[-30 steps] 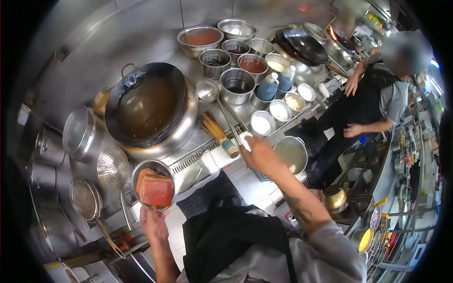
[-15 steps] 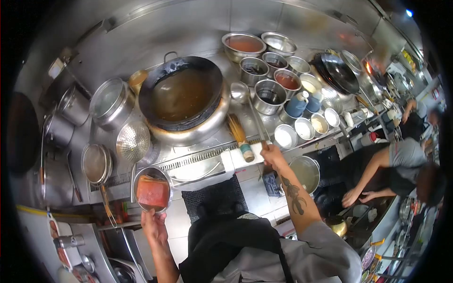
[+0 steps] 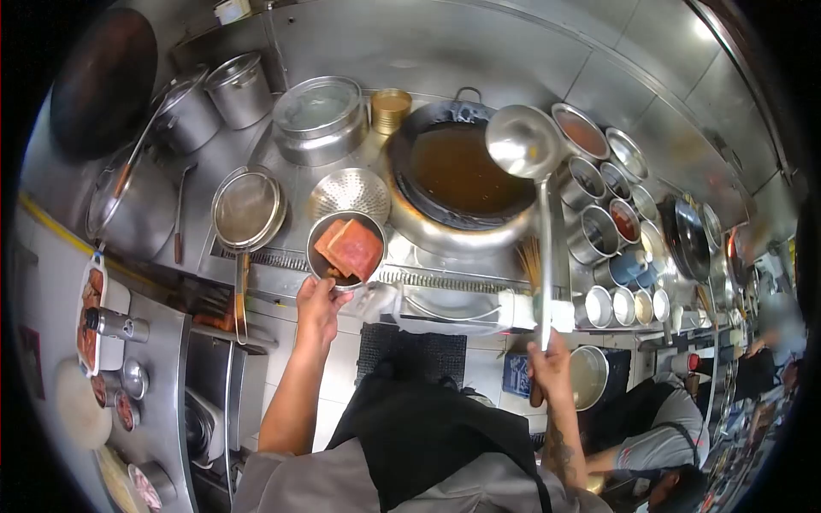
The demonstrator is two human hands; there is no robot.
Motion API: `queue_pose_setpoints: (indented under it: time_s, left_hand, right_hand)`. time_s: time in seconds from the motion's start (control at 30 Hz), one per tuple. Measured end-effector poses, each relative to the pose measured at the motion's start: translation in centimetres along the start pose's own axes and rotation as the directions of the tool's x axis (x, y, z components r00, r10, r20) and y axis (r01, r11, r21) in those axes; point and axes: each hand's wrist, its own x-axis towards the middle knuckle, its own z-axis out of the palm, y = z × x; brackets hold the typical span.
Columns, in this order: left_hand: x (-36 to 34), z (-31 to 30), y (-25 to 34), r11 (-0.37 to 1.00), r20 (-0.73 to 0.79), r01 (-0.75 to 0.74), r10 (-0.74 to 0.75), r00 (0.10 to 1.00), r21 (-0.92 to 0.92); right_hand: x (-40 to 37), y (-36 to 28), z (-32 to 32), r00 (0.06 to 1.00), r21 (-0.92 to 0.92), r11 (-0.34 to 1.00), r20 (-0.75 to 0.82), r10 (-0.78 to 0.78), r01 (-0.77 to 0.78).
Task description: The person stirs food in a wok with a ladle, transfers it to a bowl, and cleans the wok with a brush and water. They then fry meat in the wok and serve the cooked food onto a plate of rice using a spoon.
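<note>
My left hand point(image 3: 321, 309) grips the near rim of a small metal bowl point(image 3: 311, 246). Reddish slabs that look like meat point(image 3: 355, 250) lie in it, with small brown bits under them. My right hand point(image 3: 550, 366) is wrapped round the handle of a long metal ladle point(image 3: 523, 141), whose bowl end is raised over the right edge of a large black wok point(image 3: 409, 201). Brown liquid point(image 3: 466, 171) fills the wok's bottom. Behind the held bowl rests a perforated strainer point(image 3: 351, 190), partly hidden by it.
A mesh strainer point(image 3: 248, 209) and a lidded pot point(image 3: 318, 115) stand left of the wok. Metal sauce containers point(image 3: 594, 231) crowd the right, near a bamboo brush point(image 3: 530, 261). A steel counter point(image 3: 162, 342) holds trays at left. Another person point(image 3: 663, 427) bends at lower right.
My view has turned left. My right hand has lifted the ladle from the stove top to above the wok's right edge. The bowl in my left hand is now in front of the strainer.
</note>
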Motion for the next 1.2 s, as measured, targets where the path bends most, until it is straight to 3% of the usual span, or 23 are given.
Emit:
queue_pose_setpoints:
  time_s: [0.17,0.27,0.37,0.4,0.5,0.57,0.63,0.7,0.8,0.9,1.0,1.03,1.07,1.1,1.13,1.2]
  left_hand:
    - [3.9,-2.8,2.4,0.999,-0.042,-0.015,0.013,0.999,-0.046]
    - [5.1,-4.3,3.7,0.997,-0.064,-0.029,0.025,0.998,-0.077]
    - [5.2,-6.3,5.1,0.994,-0.077,-0.067,0.06,0.995,-0.085]
    - [5.0,-7.0,5.5,0.994,-0.08,-0.077,0.072,0.994,-0.073]
    - [3.8,-8.6,6.8,0.995,-0.107,-0.08,0.074,0.992,-0.056]
    - [3.3,-10.2,6.8,0.995,-0.129,-0.084,0.077,0.989,-0.048]
    - [2.0,-10.7,7.4,0.995,-0.164,-0.086,0.076,0.983,-0.055]
    - [1.2,-11.6,7.7,0.994,-0.177,-0.089,0.076,0.981,-0.066]
    - [0.3,-12.1,8.2,0.991,-0.202,-0.083,0.061,0.977,-0.102]
    - [0.4,-12.8,8.4,0.99,-0.205,-0.086,0.063,0.977,-0.109]
    - [1.2,-12.4,9.0,0.993,-0.247,-0.085,0.062,0.967,-0.084]
    - [1.6,-12.6,8.9,0.993,-0.226,-0.092,0.074,0.971,-0.07]
    - [2.6,-12.8,8.6,0.993,-0.206,-0.099,0.085,0.975,-0.057]
    - [3.7,-13.0,8.1,0.993,-0.185,-0.106,0.096,0.978,-0.044]
    - [4.7,-13.0,7.8,0.994,-0.187,-0.109,0.103,0.977,-0.025]
    - [7.4,-12.4,7.2,0.993,-0.169,-0.119,0.121,0.978,0.021]
  right_hand:
    - [-0.9,-2.4,6.7,0.981,0.011,0.999,0.188,0.049,-0.052]
    - [0.0,-4.8,9.7,0.962,-0.084,0.995,0.271,-0.028,0.053]
    - [3.0,-4.9,11.8,0.875,-0.351,0.81,0.303,-0.377,0.47]
    - [3.3,-7.6,13.1,0.923,-0.317,0.89,0.308,-0.23,0.327]
    - [6.7,-10.5,17.9,0.875,-0.462,0.743,0.263,-0.407,0.484]
    - [11.6,-10.1,21.4,0.867,-0.356,0.79,0.204,-0.455,0.499]
    - [16.7,-9.6,24.7,0.748,-0.353,0.67,0.165,-0.642,0.653]
    - [20.7,-10.4,28.2,0.84,-0.462,0.717,0.131,-0.527,0.522]
    - [26.1,-9.1,32.9,0.878,-0.664,0.644,0.04,-0.476,0.379]
    - [28.1,-9.6,34.6,0.95,-0.717,0.638,0.113,-0.29,0.281]
    - [25.1,-9.9,32.3,0.911,-0.583,0.715,0.112,-0.398,0.385]
    - [22.8,-10.0,30.9,0.868,-0.448,0.751,0.14,-0.476,0.485]
    - [21.9,-8.0,29.6,0.661,-0.372,0.572,0.18,-0.729,0.731]
    - [17.8,-9.9,28.4,0.845,-0.274,0.801,0.225,-0.485,0.533]
    - [13.6,-12.0,26.9,0.937,-0.195,0.946,0.289,-0.197,0.259]
    - [10.9,-9.1,23.5,0.908,-0.092,0.994,0.419,-0.015,0.058]
